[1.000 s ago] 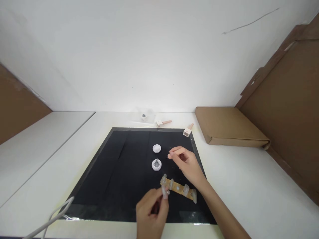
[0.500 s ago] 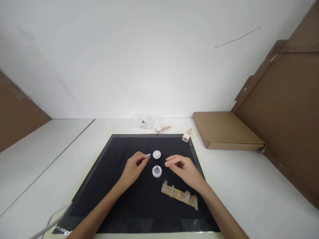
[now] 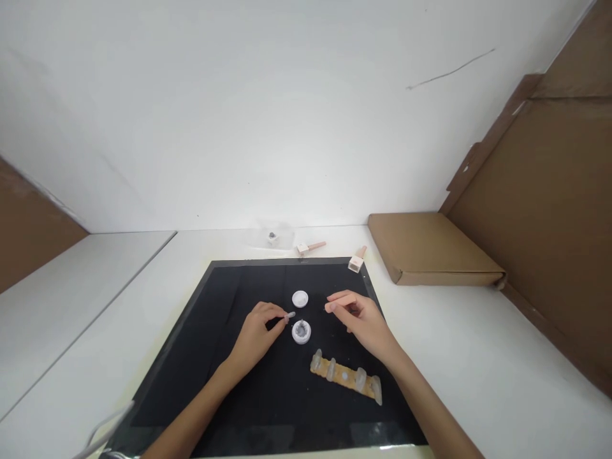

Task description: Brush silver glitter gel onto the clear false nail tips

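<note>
Pinched between the thumb and fingers of my left hand [image 3: 261, 328] is a small pale false nail [image 3: 291, 315], pointing right. My right hand [image 3: 366, 322] is closed around a peach-coloured nail polish brush [image 3: 342, 302], its small tip facing left. Between my hands stands an open white jar [image 3: 301, 332] with silvery grey contents. Just beyond it lies a white round lid [image 3: 299, 298]. Nearer to me, a yellowish strip [image 3: 338, 373] carries several translucent false nails, with a bare round spot in its middle.
Everything in use lies on a black mat [image 3: 239, 395]. At its back edge are a white bottle with a peach handle [image 3: 303, 249] and another white bottle [image 3: 355, 264]. A clear bag [image 3: 284, 238] lies behind. A flat cardboard box [image 3: 440, 252] sits at right.
My left hand has lowered the false nail slightly, towards the jar. My right hand has moved a little to the right with the brush, whose tip now shows.
</note>
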`<state>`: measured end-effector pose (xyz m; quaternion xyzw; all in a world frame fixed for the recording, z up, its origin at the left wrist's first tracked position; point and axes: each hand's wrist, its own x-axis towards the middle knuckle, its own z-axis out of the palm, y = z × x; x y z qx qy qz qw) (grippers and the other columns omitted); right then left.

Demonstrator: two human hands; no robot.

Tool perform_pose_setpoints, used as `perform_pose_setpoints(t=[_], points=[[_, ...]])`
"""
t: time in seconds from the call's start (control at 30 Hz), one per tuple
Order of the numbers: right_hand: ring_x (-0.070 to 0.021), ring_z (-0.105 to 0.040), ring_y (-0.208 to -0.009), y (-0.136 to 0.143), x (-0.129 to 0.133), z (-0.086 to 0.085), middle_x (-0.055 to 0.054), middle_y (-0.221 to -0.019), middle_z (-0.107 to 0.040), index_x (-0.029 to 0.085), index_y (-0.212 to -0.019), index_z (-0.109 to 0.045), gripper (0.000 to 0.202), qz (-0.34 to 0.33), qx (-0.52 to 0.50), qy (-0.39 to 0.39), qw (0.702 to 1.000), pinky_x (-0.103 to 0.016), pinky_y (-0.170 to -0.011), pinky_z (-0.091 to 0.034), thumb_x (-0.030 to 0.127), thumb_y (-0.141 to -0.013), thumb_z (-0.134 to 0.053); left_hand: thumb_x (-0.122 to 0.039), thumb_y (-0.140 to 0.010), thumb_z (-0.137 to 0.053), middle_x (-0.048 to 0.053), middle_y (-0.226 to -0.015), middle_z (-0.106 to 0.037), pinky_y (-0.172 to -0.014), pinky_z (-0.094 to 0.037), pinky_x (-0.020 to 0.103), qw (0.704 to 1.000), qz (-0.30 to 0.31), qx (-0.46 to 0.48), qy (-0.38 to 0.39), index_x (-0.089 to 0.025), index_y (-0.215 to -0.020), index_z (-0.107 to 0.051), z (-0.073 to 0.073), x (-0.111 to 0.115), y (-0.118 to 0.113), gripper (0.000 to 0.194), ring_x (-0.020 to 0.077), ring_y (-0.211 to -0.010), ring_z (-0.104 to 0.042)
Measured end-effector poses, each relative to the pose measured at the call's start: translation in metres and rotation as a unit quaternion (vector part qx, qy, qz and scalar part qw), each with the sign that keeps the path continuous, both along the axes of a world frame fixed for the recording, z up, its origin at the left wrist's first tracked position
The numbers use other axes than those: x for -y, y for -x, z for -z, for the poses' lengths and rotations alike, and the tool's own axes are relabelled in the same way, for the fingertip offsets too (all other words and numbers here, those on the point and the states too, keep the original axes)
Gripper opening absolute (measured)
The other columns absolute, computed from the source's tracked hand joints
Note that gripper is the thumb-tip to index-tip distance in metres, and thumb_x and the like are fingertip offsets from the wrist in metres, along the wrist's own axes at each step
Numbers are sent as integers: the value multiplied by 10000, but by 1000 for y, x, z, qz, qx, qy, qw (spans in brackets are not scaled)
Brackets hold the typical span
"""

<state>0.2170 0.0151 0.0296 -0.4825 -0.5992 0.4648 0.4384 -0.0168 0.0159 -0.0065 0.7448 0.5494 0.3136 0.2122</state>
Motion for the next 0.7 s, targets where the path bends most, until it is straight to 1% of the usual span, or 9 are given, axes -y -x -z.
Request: perform_pose_setpoints(t=[0.07, 0.13, 0.23, 0.3, 0.4, 0.47, 0.53, 0.63, 0.7], points=[[-113, -537, -598, 0, 0, 0, -58, -953, -671, 167, -688, -686, 181, -2, 0, 2, 1000, -207, -424, -392, 306, -784, -620, -242, -785, -587, 42, -842, -714, -797, -471, 360, 1000, 3, -8, 3, -225, -789, -719, 1, -1, 1, 133, 218, -855, -606], [-112, -531, -597, 0, 0, 0, -56, -948, -668, 167, -684, -684, 186, -3, -1, 3, 1000, -207, -427, -394, 307, -787, -617, -220, -773, -585, 54, -896, -702, -800, -476, 371, 1000, -2, -11, 13, -216, -867, -707, 1, -1, 4, 154, 228, -892, -598], [-105, -513, -578, 1, 1, -3, -54, -942, -666, 167, -677, -681, 183, 0, 1, 4, 1000, -210, -430, -391, 294, -789, -611, -108, -728, -543, 80, -1058, -642, -822, -481, 380, 1000, 5, 2, 18, -200, -1109, -605, -2, 4, 7, 397, 237, -1004, -560], [-100, -502, -563, 1, 2, -5, -53, -944, -666, 168, -673, -681, 178, 2, 3, 2, 1000, -213, -431, -387, 281, -788, -606, -21, -674, -488, 83, -1169, -577, -917, -446, 397, 999, 40, 14, 5, -216, -1217, -504, -7, 9, 8, 577, 227, -1106, -510], [-91, -483, -536, 0, 3, -7, -53, -953, -665, 167, -678, -683, 186, 1, 7, -3, 1000, -219, -432, -379, 275, -798, -590, 22, -631, -457, 77, -1259, -507, -1041, -350, 421, 995, 101, 16, 3, -242, -1305, -389, -14, 19, 6, 727, 212, -1200, -444], [-84, -468, -515, 0, 3, -7, -51, -953, -666, 167, -679, -682, 193, -1, 9, -8, 1000, -224, -434, -373, 274, -805, -584, -9, -659, -495, 82, -1287, -489, -1068, -318, 430, 993, 119, -2, 17, -244, -1335, -355, -16, 24, 1, 730, 223, -1233, -409], [-87, -479, -523, 0, 3, -5, -50, -953, -670, 167, -681, -680, 198, -3, 10, -17, 1000, -229, -451, -376, 273, -814, -579, -103, -715, -559, 92, -1296, -499, -1072, -297, 465, 993, 114, -37, 12, -236, -1339, -364, -14, 25, -4, 668, 258, -1260, -368], [-110, -540, -593, 0, 3, -1, -51, -943, -681, 166, -684, -679, 199, -2, 13, -36, 999, -240, -513, -403, 267, -821, -576, -207, -722, -632, 102, -1252, -559, -1053, -287, 514, 992, 103, -76, -12, -218, -1355, -359, -8, 23, -11, 690, 304, -1247, -371], [-131, -580, -647, 0, 3, -1, -53, -933, -689, 166, -688, -681, 195, -1, 17, -50, 999, -252, -558, -424, 264, -821, -579, -208, -720, -640, 93, -1196, -602, -1048, -274, 536, 991, 97, -86, -29, -222, -1357, -365, -4, 21, -15, 694, 313, -1225, -400]])
